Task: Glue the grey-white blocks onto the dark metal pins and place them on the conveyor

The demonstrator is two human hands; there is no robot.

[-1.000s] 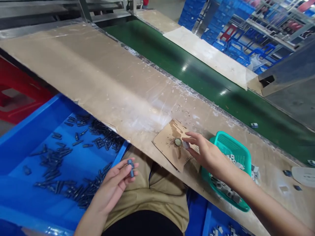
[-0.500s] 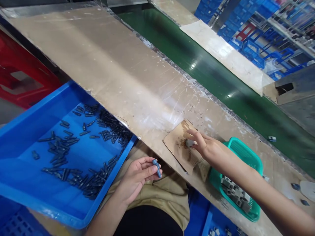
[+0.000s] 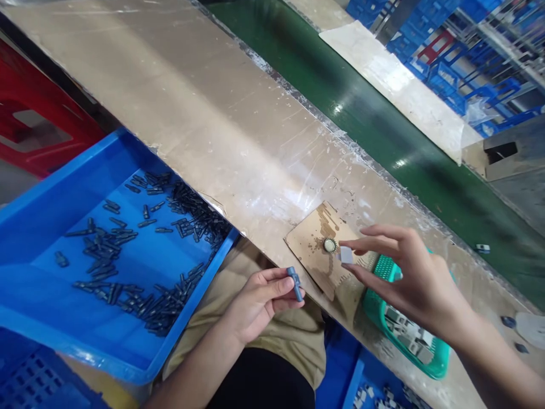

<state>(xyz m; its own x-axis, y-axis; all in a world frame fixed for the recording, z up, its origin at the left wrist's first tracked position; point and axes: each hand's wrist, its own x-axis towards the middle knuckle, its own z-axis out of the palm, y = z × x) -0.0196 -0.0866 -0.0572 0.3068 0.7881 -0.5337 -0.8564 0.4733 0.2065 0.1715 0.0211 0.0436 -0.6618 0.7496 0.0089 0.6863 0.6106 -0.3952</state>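
Between the thumb and fingers of my left hand (image 3: 264, 300) is a small dark blue-grey plastic part (image 3: 295, 283), stepped like a short shaft, held over my lap. My right hand (image 3: 409, 272) pinches a small light-grey block (image 3: 346, 255) between thumb and fingertips. Just left of that block, a bottle cap (image 3: 329, 245) lies on a stained piece of cardboard (image 3: 304, 241). A green basket (image 3: 443, 363) with grey blocks (image 3: 411, 335) stands under and beside my right wrist.
A blue tray (image 3: 46, 216) with many dark parts (image 3: 104, 250) sits at the left. Beyond the brown worktop (image 3: 191, 113) runs a green conveyor belt (image 3: 306, 74), with a small part (image 3: 482, 249) on it. A red stool (image 3: 42, 125) stands far left.
My right hand has moved right and back from the cardboard, uncovering the bottle cap; the grey block now shows in its fingers. My left hand has moved slightly right and up with its part.
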